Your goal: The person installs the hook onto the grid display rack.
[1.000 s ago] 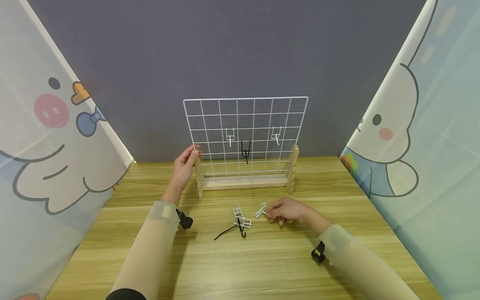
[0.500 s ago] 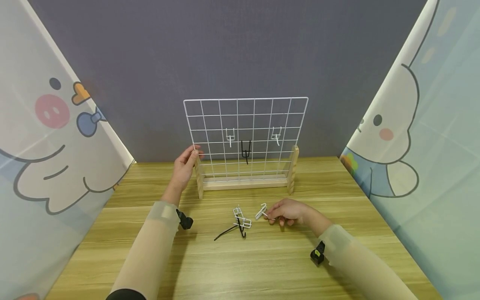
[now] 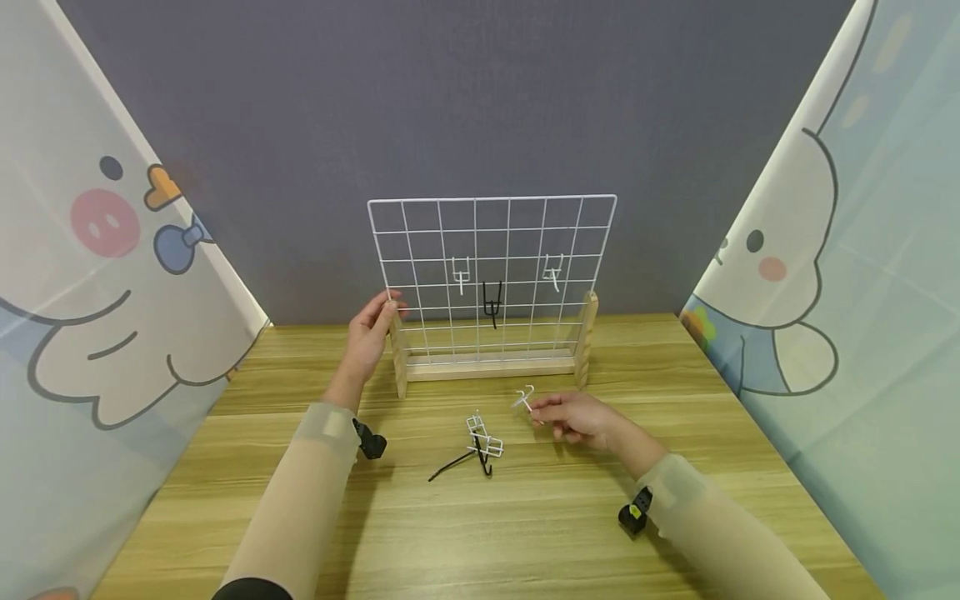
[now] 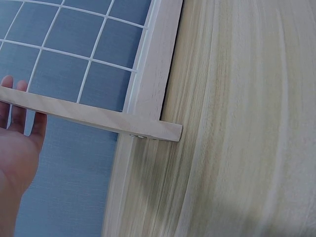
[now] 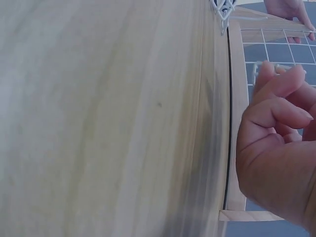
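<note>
A white wire grid panel (image 3: pixel 491 198) stands upright in a wooden stand (image 3: pixel 487 368). My left hand (image 3: pixel 367 337) grips the stand's left post (image 3: pixel 399 360), fingers behind it and thumb in front; the left wrist view shows the fingertips past the post. My right hand (image 3: pixel 581 418) pinches a white wire hook (image 3: pixel 528 406) by its arm, above the table in front of the stand. In the right wrist view the curled fingers hide much of that hook. On the grid hang two white hooks, one left (image 3: pixel 461 275) and one right (image 3: pixel 552 273), with a black hook (image 3: pixel 492 307) lower between them.
Between my hands, several loose hooks lie tangled on the wooden table (image 3: pixel 420 533): white ones (image 3: pixel 491 446) and black ones (image 3: pixel 452 465). Behind the stand rises a dark grey panel (image 3: pixel 480 100). Cartoon-printed sheets hang at left (image 3: pixel 67 292) and right (image 3: pixel 862 250).
My right hand has taken up the white hook from the table, lifting it slightly and turning its prongs upward. The left hand keeps its place on the post.
</note>
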Demonstrator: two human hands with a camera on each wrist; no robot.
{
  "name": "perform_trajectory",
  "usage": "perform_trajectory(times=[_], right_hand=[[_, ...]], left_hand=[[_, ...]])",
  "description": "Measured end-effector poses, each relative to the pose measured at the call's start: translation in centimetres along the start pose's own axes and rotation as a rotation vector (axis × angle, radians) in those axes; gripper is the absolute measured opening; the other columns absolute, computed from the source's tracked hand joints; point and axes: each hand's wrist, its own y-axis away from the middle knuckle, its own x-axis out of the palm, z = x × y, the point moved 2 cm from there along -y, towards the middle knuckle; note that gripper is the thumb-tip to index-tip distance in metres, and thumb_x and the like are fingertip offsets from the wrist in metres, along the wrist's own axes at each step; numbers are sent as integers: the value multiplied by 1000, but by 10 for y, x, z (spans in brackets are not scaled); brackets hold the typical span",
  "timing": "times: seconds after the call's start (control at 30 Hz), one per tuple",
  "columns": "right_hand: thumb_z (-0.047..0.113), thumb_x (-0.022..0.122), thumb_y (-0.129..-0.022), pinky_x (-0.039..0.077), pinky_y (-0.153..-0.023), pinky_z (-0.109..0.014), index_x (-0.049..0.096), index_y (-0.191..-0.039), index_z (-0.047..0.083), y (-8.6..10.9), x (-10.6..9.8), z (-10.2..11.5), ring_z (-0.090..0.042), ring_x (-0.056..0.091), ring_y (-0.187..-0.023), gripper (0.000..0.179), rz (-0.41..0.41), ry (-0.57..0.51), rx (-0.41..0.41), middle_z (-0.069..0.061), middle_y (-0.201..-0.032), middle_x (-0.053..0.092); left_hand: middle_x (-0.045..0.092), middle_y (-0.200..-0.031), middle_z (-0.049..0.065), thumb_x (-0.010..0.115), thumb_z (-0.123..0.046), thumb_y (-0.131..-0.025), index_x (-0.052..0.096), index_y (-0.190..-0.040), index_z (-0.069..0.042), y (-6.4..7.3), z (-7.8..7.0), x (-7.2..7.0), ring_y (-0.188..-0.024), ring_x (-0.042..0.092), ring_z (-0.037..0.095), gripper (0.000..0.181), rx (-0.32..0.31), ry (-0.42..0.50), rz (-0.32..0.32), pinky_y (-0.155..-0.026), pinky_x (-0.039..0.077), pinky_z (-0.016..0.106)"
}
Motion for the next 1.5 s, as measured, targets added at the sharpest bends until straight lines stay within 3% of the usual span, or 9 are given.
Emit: perform_trajectory(times=[0.27,0.47,0.63,0.77,0.97,1.07,1.3,1.5], right_hand=[[15,69,-108,33,-47,-15,54,-147,-11,-1,8,1,0,52,-60,49,-34,-86,-56,-2,-104,76],[16,66,-110,32,-46,-15,57,-145,-7,-3,11,7,0,52,-58,43,-83,-121,-92,0,-104,76],[17,61,-114,34,-48,-17,65,-133,7,-6,12,15,0,52,-58,23,-123,-157,-157,7,-100,74],[18,62,-113,34,-51,-20,66,-135,8,-7,11,24,-2,52,-59,24,-186,-164,-208,9,-100,73],[19,62,-113,35,-55,-23,62,-142,2,-7,12,40,-4,50,-61,34,-232,-143,-266,7,-101,71],[18,62,-113,37,-53,-21,63,-138,3,-7,12,48,-4,50,-61,29,-233,-171,-289,6,-101,72],[17,63,-112,35,-51,-18,65,-129,8,-6,13,68,-3,50,-59,18,-259,-220,-316,5,-100,71],[16,62,-112,35,-51,-18,65,-130,7,-3,15,80,-3,50,-59,20,-257,-218,-339,5,-100,71]], left_hand=[[79,-115,-5,58,-24,-116,67,-139,-6,-1,1,0,-106,74,3,31,9,-25,-4,-94,53,23],[79,-118,0,59,-25,-116,67,-140,-7,-1,2,-1,-106,74,3,31,-2,-31,-5,-95,54,22],[79,-115,-3,58,-21,-116,63,-145,4,-1,0,0,-104,73,2,39,15,-24,-7,-90,53,21],[80,-117,1,57,-19,-116,61,-145,7,-1,0,1,-103,73,1,39,25,-17,-10,-88,52,22],[79,-118,6,58,-21,-116,65,-141,1,-1,0,1,-104,74,4,34,10,5,-13,-93,56,22],[79,-118,7,59,-21,-116,65,-141,1,-1,1,1,-106,75,8,34,13,5,-16,-93,56,22],[79,-117,3,59,-21,-116,72,-133,-14,0,2,0,-113,75,24,23,11,-11,-27,-90,55,23],[79,-115,-3,58,-23,-116,64,-144,2,-1,2,0,-115,74,23,38,2,-27,-19,-91,54,22]])
